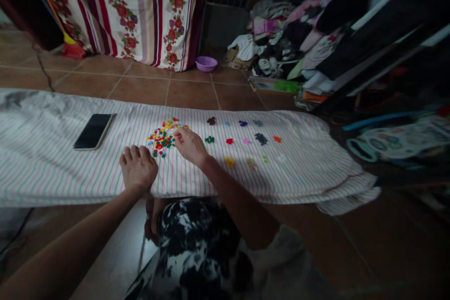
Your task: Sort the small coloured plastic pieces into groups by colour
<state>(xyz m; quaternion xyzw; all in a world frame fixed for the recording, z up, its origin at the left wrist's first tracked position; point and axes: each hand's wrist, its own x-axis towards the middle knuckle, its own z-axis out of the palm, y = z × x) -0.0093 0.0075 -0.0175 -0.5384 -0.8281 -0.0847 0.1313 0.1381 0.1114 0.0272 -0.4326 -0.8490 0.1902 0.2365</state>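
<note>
A loose pile of tiny colourful plastic pieces (163, 138) lies on a striped cloth (190, 180). At the pile's right edge, my right hand (191, 144) has its thumb and fingers pinched together; what sits between the tips is too small to make out. My left hand (138, 167) rests on the cloth just left of and nearer than the pile, fingers slightly bent and apart, holding nothing visible. To the right, small single-colour groups are spread out, among them brown (211, 121), green (210, 139), red (229, 141), dark grey (261, 138), orange (277, 139) and yellow pieces (229, 161).
A phone (93, 131) with a dark screen lies on the cloth at left. Beyond the cloth-covered surface are a tiled floor (140, 85), a purple basin (206, 63), a floral curtain (140, 14) and a red broom (72, 49). Heaped clothes (281, 33) fill the back right.
</note>
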